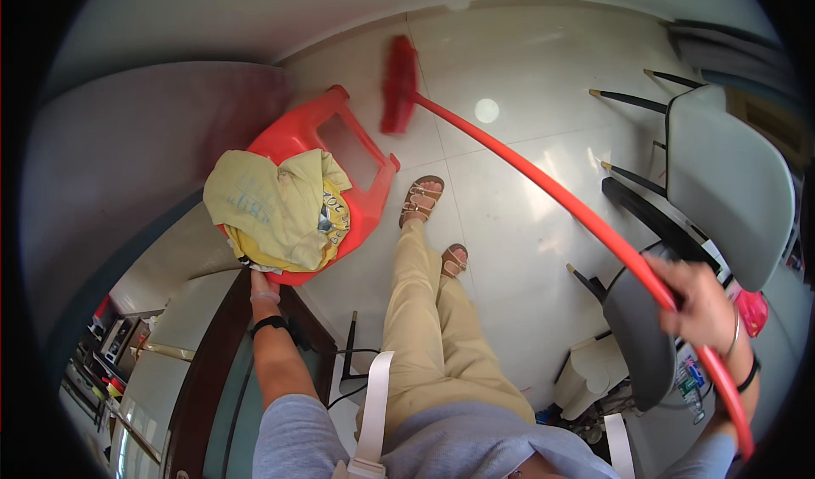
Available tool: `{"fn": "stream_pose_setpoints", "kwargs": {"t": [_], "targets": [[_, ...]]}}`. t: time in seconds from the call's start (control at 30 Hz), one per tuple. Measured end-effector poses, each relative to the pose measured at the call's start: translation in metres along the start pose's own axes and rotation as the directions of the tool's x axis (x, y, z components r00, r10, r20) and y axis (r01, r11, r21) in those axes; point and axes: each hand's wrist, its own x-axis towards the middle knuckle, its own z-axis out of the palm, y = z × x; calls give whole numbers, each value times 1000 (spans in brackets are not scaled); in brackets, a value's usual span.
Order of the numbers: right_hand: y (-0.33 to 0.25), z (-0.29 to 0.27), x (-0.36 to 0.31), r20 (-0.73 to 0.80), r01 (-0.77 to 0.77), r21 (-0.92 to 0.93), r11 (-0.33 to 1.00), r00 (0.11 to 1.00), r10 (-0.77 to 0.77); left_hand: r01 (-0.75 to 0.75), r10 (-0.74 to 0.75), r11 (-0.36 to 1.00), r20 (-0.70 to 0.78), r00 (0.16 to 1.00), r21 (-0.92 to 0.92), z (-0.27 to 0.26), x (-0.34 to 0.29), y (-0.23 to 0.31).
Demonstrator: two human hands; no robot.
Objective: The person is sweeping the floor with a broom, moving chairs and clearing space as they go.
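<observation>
My right hand (698,303) is closed round the red handle of a broom (543,178), at the right. The handle slants across the view to the broom's red head (399,86), which is blurred against the far floor. At the left, a red plastic stool (371,201) has a heap of yellow clothes (270,206) on its seat. My left hand (264,287) grips the stool's near edge, just below the clothes. Its fingers are partly hidden under the stool and cloth.
Grey chairs (726,190) with dark legs stand along the right. A dark-framed cabinet (208,377) is beside my left arm, and a grey panel (161,131) rises behind the stool. My sandalled feet (422,199) are on pale floor tiles (509,114). A plastic bottle (692,394) is at the lower right.
</observation>
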Motion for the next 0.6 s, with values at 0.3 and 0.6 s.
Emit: {"fn": "stream_pose_setpoints", "kwargs": {"t": [0.3,0.6], "targets": [[-6,-35,83,37,-56,381,923,998,45,32,-35,985,-15,999,-168,13,-2,-46],[99,-5,5,-116,-107,762,639,948,297,-10,7,1000,167,986,16,100,-7,-3]]}}
